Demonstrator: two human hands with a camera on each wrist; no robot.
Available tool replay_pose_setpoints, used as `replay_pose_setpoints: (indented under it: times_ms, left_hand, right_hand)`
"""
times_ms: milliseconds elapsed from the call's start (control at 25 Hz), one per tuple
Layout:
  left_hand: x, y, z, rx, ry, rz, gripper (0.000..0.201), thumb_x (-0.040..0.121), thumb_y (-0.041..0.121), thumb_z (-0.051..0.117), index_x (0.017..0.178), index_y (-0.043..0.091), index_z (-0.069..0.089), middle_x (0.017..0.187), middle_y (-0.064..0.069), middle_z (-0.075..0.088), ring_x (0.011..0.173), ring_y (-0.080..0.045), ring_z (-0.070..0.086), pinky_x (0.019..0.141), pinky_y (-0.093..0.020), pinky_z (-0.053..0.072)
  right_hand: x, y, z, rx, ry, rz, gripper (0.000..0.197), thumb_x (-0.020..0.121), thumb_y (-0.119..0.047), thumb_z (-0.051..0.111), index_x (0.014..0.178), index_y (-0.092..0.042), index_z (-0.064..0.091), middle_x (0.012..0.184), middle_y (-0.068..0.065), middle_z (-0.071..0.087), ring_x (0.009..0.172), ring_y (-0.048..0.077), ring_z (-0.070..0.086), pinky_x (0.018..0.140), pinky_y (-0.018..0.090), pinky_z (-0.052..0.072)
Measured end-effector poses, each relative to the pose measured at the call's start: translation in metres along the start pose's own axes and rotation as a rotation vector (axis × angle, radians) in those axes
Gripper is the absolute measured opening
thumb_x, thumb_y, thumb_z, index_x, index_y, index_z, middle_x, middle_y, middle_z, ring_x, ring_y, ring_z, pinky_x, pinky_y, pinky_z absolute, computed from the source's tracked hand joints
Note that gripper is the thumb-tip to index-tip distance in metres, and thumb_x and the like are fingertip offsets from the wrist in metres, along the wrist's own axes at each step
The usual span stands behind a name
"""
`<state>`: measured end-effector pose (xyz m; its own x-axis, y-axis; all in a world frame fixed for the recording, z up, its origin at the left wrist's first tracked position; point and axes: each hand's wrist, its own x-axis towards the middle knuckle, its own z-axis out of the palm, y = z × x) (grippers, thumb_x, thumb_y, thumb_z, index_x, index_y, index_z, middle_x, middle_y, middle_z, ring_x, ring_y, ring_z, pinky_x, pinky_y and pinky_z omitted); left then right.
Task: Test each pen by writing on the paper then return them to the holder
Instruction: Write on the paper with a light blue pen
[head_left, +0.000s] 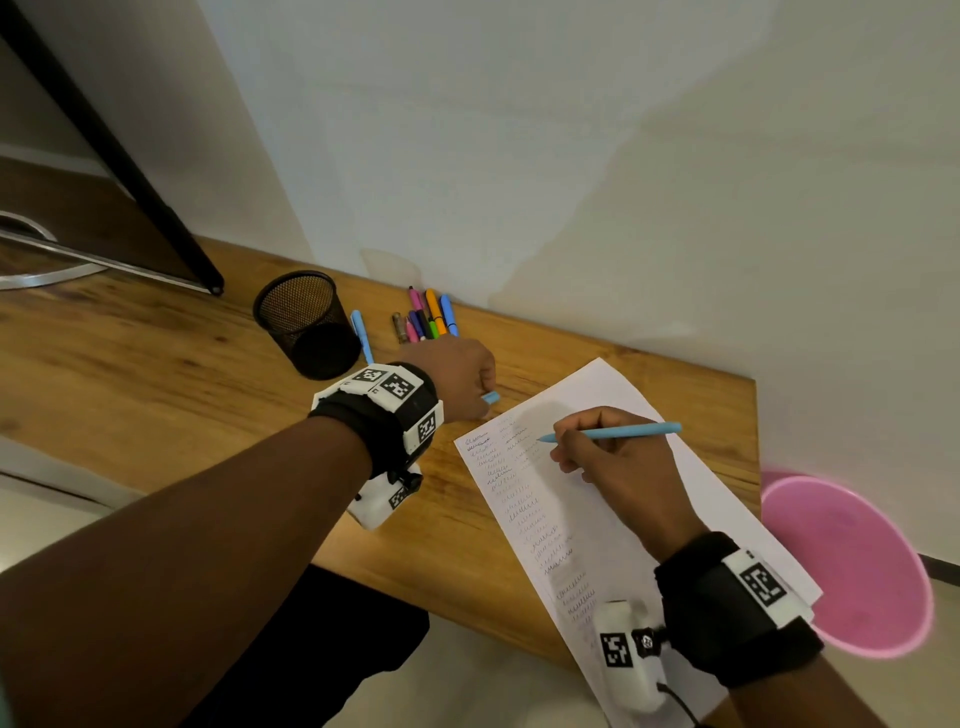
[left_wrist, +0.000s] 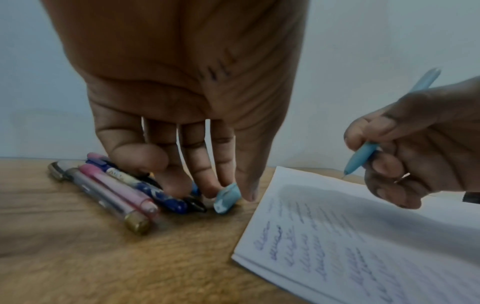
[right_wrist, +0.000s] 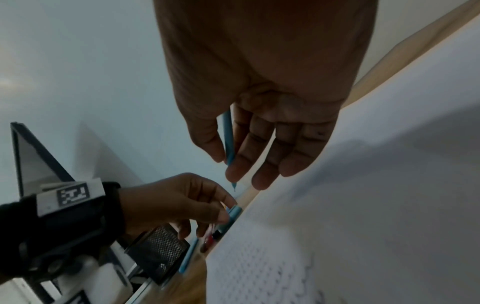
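My right hand (head_left: 597, 447) grips a light blue pen (head_left: 613, 431) in a writing hold, its tip (left_wrist: 345, 174) just above the white paper (head_left: 623, 519), which bears several rows of scribbles. My left hand (head_left: 457, 379) pinches the pen's light blue cap (left_wrist: 226, 198) between thumb and fingers, low over the wooden desk (head_left: 156, 389) beside the paper's top left corner. A bunch of coloured pens (head_left: 426, 319) lies by the wall behind that hand. The black mesh holder (head_left: 306, 322) stands empty to the left, with another light blue pen (head_left: 361, 335) lying next to it.
A monitor foot and dark stand (head_left: 78, 249) occupy the desk's far left. A pink bin (head_left: 841, 566) sits on the floor off the desk's right edge. The wall (head_left: 571, 156) runs close behind the pens.
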<state>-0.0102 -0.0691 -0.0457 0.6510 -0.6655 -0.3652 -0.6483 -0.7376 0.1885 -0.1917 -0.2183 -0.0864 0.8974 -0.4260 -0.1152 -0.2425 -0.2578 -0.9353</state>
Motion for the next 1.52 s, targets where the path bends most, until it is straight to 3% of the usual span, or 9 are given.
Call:
replay_pose_setpoints:
  times_ms: [200,320,440,640,800,960,1080,1280,1520]
  left_hand:
    - [-0.005,-0.004,0.001,0.069,0.066,0.03,0.071,0.075,0.054,0.074,0.136,0.031,0.048,0.138,-0.001,0.047,0.126,-0.024,0.045,0.097,-0.045,0.049]
    - [-0.008,-0.014,0.005,0.112,-0.008,-0.089,0.122,0.062,0.069,0.078,0.155,0.025,0.012,0.163,-0.011,0.007,0.148,-0.037,0.014,0.109,-0.059,0.034]
    - [-0.012,-0.016,0.016,0.114,-0.059,-0.191,0.141,0.057,0.078,0.073,0.156,0.022,-0.011,0.163,-0.012,-0.019,0.15,-0.041,-0.006,0.111,-0.065,0.023]
    - [-0.03,-0.004,0.03,0.082,-0.081,0.035,0.119,0.073,0.07,0.069,0.157,0.023,-0.002,0.162,-0.006,-0.025,0.15,-0.036,-0.013,0.117,-0.063,0.015]
    - [-0.063,0.02,0.042,0.074,0.003,0.196,0.082,0.086,0.058,0.062,0.153,0.027,0.025,0.165,-0.005,-0.007,0.152,-0.031,-0.007,0.12,-0.055,0.016]
    - [-0.088,0.018,0.037,-0.019,-0.021,0.162,0.07,0.085,0.059,0.061,0.146,0.033,0.039,0.158,0.001,0.029,0.143,-0.02,0.028,0.114,-0.044,0.035]
    - [-0.101,0.004,0.011,-0.226,0.067,0.065,0.057,0.086,0.053,0.065,0.138,0.036,0.048,0.146,0.012,0.047,0.133,-0.011,0.044,0.11,-0.038,0.04]
    - [-0.095,0.031,0.016,-0.054,-0.081,0.057,0.061,0.09,0.049,0.062,0.145,0.034,0.042,0.156,0.006,0.034,0.143,-0.017,0.031,0.116,-0.038,0.031]
    - [-0.078,0.049,0.045,0.097,-0.107,0.009,0.059,0.085,0.051,0.067,0.137,0.036,0.045,0.146,0.0,0.035,0.133,-0.023,0.033,0.102,-0.043,0.045]
  right_hand:
    - [-0.006,0.018,0.01,-0.028,-0.065,0.024,0.048,0.074,-0.069,0.067,0.098,-0.027,0.069,0.099,-0.008,0.074,0.083,0.018,0.072,0.079,0.038,0.062]
    - [-0.008,0.021,0.011,-0.125,-0.054,-0.02,0.03,0.084,-0.053,0.068,0.097,-0.026,0.07,0.099,-0.014,0.073,0.082,0.008,0.071,0.075,0.03,0.062]
    - [-0.004,0.021,0.01,-0.144,-0.048,-0.056,0.01,0.088,-0.035,0.073,0.092,-0.026,0.069,0.096,-0.017,0.072,0.083,0.004,0.069,0.068,0.018,0.056]
    - [0.004,0.024,0.007,-0.228,-0.098,-0.059,0.03,0.08,-0.049,0.066,0.093,-0.023,0.07,0.097,-0.015,0.072,0.081,0.006,0.069,0.068,0.018,0.055]
    - [0.006,0.025,0.007,-0.321,-0.088,-0.057,0.029,0.077,-0.052,0.061,0.089,-0.027,0.066,0.085,-0.019,0.065,0.073,0.011,0.065,0.066,0.01,0.047]
    - [0.004,0.025,0.009,-0.273,-0.095,-0.04,0.013,0.085,-0.039,0.072,0.082,-0.032,0.061,0.082,-0.017,0.064,0.075,0.01,0.063,0.067,0.01,0.048]
    - [0.003,0.017,0.006,-0.205,-0.145,-0.048,0.01,0.088,-0.029,0.072,0.088,-0.02,0.069,0.089,-0.005,0.071,0.082,0.014,0.066,0.074,0.021,0.053]
    - [-0.001,0.006,0.005,-0.117,-0.125,-0.024,0.005,0.088,-0.022,0.071,0.09,-0.017,0.073,0.091,-0.005,0.072,0.083,0.011,0.065,0.071,0.015,0.045]
    - [0.004,0.003,0.005,-0.067,-0.099,-0.023,0.011,0.087,-0.02,0.072,0.095,-0.012,0.072,0.095,0.0,0.072,0.085,0.012,0.065,0.071,0.014,0.045]
